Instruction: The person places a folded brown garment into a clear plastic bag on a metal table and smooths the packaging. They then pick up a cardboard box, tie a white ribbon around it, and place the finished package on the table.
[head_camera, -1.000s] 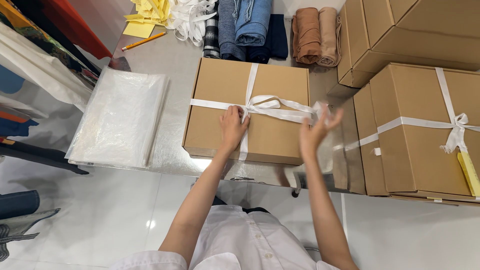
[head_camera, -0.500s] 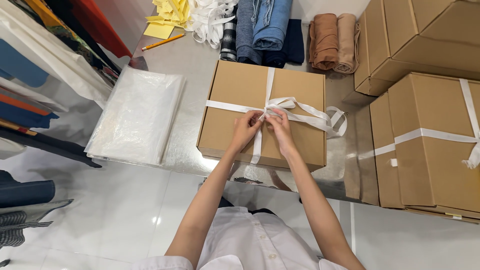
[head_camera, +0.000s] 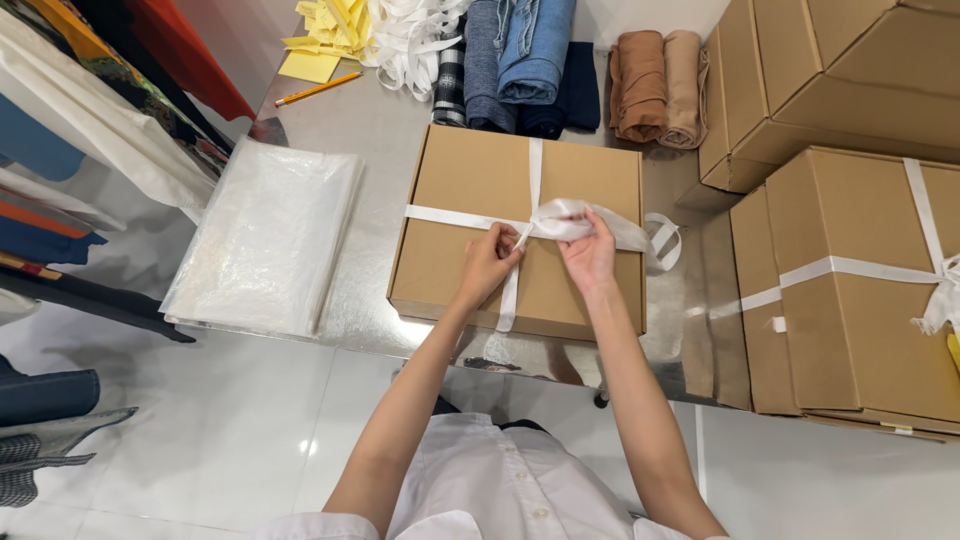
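Ribbon, white, crosses the flat brown box lying mid-table. I see my left hand and right hand close together, both pinching the ribbon at the crossing. Right of it stand bigger brown cartons, one ribbon-tied. Clear bags lie left; folded jeans lie beyond.

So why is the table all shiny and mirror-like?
In the head view, the metal table bounces the room light, mirroring the cardboard box along its near edge; the left hand and right hand on the white ribbon look sharp, and straight edges bow near the frame's borders.
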